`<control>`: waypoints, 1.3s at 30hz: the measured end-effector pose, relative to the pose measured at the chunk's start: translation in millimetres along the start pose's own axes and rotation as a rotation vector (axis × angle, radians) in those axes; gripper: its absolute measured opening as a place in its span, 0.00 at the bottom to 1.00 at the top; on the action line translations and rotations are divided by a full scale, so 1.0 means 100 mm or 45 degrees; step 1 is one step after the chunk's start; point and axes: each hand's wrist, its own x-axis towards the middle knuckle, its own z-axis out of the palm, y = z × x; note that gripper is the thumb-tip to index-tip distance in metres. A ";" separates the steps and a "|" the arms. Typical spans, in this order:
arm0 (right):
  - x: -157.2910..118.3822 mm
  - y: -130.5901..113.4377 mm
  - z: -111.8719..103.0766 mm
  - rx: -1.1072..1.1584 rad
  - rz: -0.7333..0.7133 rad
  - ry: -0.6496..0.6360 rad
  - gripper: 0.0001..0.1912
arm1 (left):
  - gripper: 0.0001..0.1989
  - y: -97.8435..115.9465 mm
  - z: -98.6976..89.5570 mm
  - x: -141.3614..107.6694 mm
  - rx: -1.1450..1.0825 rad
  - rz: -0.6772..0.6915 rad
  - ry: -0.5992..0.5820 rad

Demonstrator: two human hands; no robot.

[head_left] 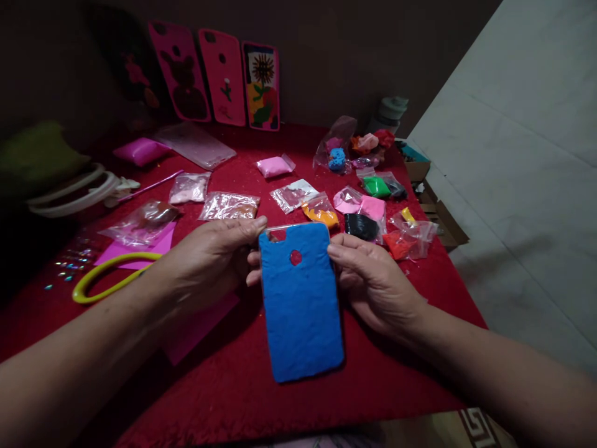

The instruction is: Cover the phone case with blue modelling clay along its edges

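Observation:
A phone case [302, 311] covered with a layer of blue clay is held up over the red cloth. It has a cutout at the upper left and a round hole below it. My left hand [224, 255] pinches its upper left corner, thumb on the clear rim. On the right edge, my right hand [373, 274] grips the case with the thumb at the side and the other fingers behind. Beyond the case lie bags of orange clay [321, 213] and black clay [361, 227]. Under my left forearm are yellow-handled scissors [100, 280], partly hidden.
Decorated phone cases [222, 78] lean against the back wall. A clear case [198, 144] and several clay bags, including a green one [375, 185], spread across the red tablecloth [401, 386]. Pink paper [200, 330] lies at the left. Cardboard boxes [441, 211] stand beyond the right edge.

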 end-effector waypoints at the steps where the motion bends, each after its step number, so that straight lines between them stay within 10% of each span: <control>1: -0.01 0.00 0.00 -0.016 0.009 -0.001 0.06 | 0.14 0.00 0.00 0.00 0.000 -0.003 -0.002; 12: -0.02 -0.02 0.01 -0.022 0.017 -0.165 0.11 | 0.15 0.00 0.02 -0.02 -0.028 -0.020 -0.014; 39: 0.03 0.01 -0.01 0.075 0.036 0.097 0.10 | 0.14 0.04 0.02 -0.02 -0.061 0.008 -0.026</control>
